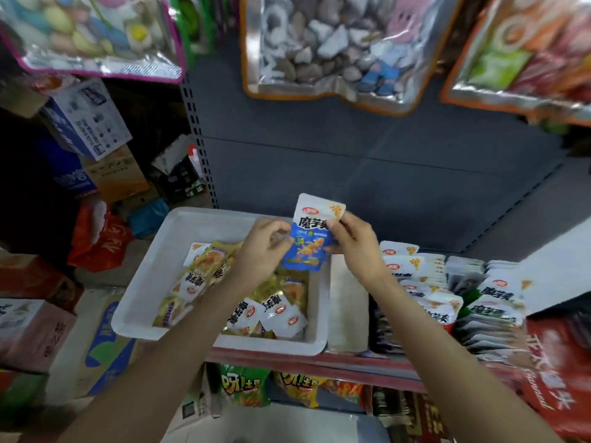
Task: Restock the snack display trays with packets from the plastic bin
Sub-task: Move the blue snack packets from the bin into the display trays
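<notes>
While held up over the back right corner of the white plastic bin [144,302], blue and white packet [311,233] pinched from both sides: right hand [355,241] clamped on its right edge with thumb over the top corner, left hand [263,247] curled at its left edge, fingertips looking like they touch it, though can't really tell how firm that grip is. Hands close together, only the packet between them. Packet upright, tilted a bit, well clear of the bin floor. Down in the bin, loose pile of yellow packets [208,263] toward the left and middle, a few white packets [275,311] near the front right corner, all lying flat and jumbled. Bin sitting on the red-edged shelf [351,362], left end sticking out past the shelf upright. Just right of the bin, a bare silvery tray slot [348,308], then display trays [447,282] packed with rows of upright white packets, pretty blurry so can't read much. Below the bin, green chip bag [243,388] and a yellow chip bag [299,388] on the lower shelf. Left of the bin, stacked cardboard boxes [108,174] and a red plastic bag [99,238]. High above the bin, big clear hanging bags [332,49] of assorted candy-looking stuff against the grey back panel [367,155].
</notes>
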`<action>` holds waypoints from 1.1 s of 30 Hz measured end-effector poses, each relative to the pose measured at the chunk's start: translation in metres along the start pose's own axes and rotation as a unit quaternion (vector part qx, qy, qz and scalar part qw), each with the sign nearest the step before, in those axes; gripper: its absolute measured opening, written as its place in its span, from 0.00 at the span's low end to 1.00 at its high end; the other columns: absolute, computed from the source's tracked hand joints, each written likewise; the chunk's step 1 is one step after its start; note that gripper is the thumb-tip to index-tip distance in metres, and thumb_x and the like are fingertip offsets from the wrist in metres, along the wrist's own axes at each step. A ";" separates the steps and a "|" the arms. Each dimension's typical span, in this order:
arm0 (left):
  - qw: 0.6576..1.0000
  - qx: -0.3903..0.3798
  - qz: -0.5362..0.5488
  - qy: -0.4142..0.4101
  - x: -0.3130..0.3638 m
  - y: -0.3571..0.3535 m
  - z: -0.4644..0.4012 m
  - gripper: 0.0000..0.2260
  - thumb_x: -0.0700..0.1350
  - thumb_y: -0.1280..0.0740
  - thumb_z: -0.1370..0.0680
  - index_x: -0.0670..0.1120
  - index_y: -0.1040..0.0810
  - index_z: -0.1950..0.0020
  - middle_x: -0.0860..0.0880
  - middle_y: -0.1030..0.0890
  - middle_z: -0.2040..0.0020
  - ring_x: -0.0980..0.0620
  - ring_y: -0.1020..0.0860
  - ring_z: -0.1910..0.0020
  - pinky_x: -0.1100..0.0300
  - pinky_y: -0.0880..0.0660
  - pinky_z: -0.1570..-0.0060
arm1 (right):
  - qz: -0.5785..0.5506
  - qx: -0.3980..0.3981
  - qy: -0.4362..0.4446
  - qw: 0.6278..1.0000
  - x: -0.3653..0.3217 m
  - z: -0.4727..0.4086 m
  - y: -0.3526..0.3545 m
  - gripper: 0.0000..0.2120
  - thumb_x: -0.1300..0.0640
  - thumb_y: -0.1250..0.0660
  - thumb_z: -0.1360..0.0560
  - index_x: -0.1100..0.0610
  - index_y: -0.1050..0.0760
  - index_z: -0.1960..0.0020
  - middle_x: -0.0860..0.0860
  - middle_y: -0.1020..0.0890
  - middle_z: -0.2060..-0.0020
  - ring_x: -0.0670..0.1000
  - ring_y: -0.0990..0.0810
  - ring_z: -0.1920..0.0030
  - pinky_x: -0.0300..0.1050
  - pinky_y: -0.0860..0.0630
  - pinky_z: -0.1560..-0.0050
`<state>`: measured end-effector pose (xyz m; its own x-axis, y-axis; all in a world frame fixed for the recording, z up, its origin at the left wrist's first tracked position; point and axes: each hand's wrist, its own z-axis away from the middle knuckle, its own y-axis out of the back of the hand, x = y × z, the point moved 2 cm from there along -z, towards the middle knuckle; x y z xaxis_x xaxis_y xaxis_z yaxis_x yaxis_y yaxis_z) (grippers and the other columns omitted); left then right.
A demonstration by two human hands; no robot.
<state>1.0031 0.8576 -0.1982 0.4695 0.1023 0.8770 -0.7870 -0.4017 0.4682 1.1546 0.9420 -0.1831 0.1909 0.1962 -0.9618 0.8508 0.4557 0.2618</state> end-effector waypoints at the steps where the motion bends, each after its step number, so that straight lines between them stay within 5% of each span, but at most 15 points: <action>1: 0.999 -0.016 0.006 -0.029 0.014 -0.010 -0.002 0.03 0.39 0.34 0.23 0.46 0.24 0.51 0.53 0.27 0.55 0.62 0.27 0.59 0.72 0.32 0.57 | -0.014 0.013 0.005 1.000 -0.008 0.001 0.015 0.07 0.61 0.41 0.20 0.55 0.24 0.51 0.51 0.19 0.57 0.49 0.19 0.56 0.48 0.19 0.58; 4: 0.995 -0.054 0.061 -0.063 0.054 -0.042 -0.007 0.03 0.37 0.33 0.24 0.45 0.25 0.54 0.50 0.21 0.58 0.60 0.24 0.63 0.72 0.28 0.59 | -0.009 0.031 0.041 0.999 -0.023 0.012 0.062 0.08 0.61 0.41 0.20 0.52 0.24 0.52 0.51 0.18 0.58 0.45 0.19 0.57 0.41 0.20 0.61; 12: 0.992 -0.088 0.065 -0.056 0.088 -0.107 -0.004 0.05 0.38 0.31 0.25 0.46 0.24 0.59 0.44 0.18 0.60 0.52 0.21 0.66 0.53 0.22 0.58 | 0.064 0.076 0.044 0.994 -0.010 0.039 0.136 0.07 0.60 0.41 0.20 0.55 0.24 0.48 0.50 0.19 0.58 0.47 0.19 0.58 0.45 0.19 0.60; 15: 0.995 -0.094 0.007 -0.041 0.083 -0.119 0.000 0.02 0.39 0.30 0.25 0.41 0.21 0.55 0.46 0.18 0.59 0.53 0.21 0.64 0.62 0.25 0.58 | 0.156 0.050 0.023 0.986 0.007 0.042 0.140 0.08 0.58 0.39 0.20 0.59 0.22 0.51 0.52 0.19 0.62 0.51 0.20 0.60 0.51 0.21 0.57; 18: 0.996 -0.077 -0.033 -0.040 0.082 -0.122 0.007 0.05 0.40 0.30 0.25 0.43 0.21 0.50 0.52 0.20 0.59 0.59 0.24 0.63 0.75 0.30 0.63 | 0.208 0.042 0.018 0.977 0.018 0.047 0.143 0.03 0.62 0.34 0.24 0.58 0.21 0.54 0.43 0.22 0.67 0.37 0.23 0.66 0.30 0.29 0.62; 20: 0.996 -0.058 -0.042 -0.047 0.084 -0.122 0.010 0.05 0.39 0.31 0.25 0.44 0.20 0.49 0.53 0.21 0.59 0.61 0.25 0.63 0.76 0.31 0.63 | 0.209 0.042 0.017 0.977 0.022 0.049 0.145 0.04 0.64 0.33 0.25 0.56 0.21 0.54 0.42 0.22 0.67 0.35 0.24 0.66 0.27 0.31 0.63; 23: 0.993 -0.050 -0.075 -0.070 0.087 -0.123 0.013 0.04 0.39 0.32 0.25 0.43 0.19 0.51 0.50 0.18 0.57 0.59 0.24 0.62 0.73 0.29 0.62 | 0.243 0.019 0.014 0.970 0.025 0.052 0.147 0.05 0.62 0.33 0.25 0.54 0.23 0.59 0.47 0.20 0.67 0.42 0.25 0.67 0.29 0.32 0.65; 27: 0.983 -0.072 -0.136 -0.099 0.090 -0.129 0.014 0.05 0.41 0.33 0.23 0.44 0.18 0.49 0.48 0.16 0.54 0.52 0.21 0.57 0.55 0.24 0.53 | 0.321 -0.004 0.026 0.947 0.026 0.051 0.152 0.05 0.63 0.33 0.25 0.59 0.19 0.58 0.51 0.20 0.65 0.48 0.25 0.66 0.32 0.32 0.64; 30: 0.969 -0.109 -0.195 -0.101 0.087 -0.137 0.016 0.07 0.42 0.35 0.22 0.46 0.18 0.49 0.47 0.16 0.53 0.49 0.20 0.55 0.52 0.24 0.51 | 0.387 -0.045 0.019 0.921 0.037 0.051 0.151 0.06 0.63 0.34 0.25 0.59 0.18 0.55 0.52 0.17 0.63 0.52 0.20 0.61 0.42 0.26 0.58; 33: 0.970 -0.086 -0.204 -0.098 0.085 -0.142 0.016 0.08 0.42 0.35 0.22 0.46 0.18 0.46 0.46 0.16 0.51 0.48 0.20 0.54 0.53 0.24 0.51 | 0.360 -0.037 0.000 0.932 0.043 0.052 0.154 0.06 0.63 0.34 0.24 0.58 0.18 0.53 0.55 0.16 0.61 0.54 0.19 0.59 0.41 0.27 0.59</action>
<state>1.1611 0.9084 -0.1919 0.8096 0.0396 0.5856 -0.5670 -0.2048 0.7978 1.3188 0.9758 -0.1886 0.7001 0.4739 -0.5340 0.4653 0.2645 0.8447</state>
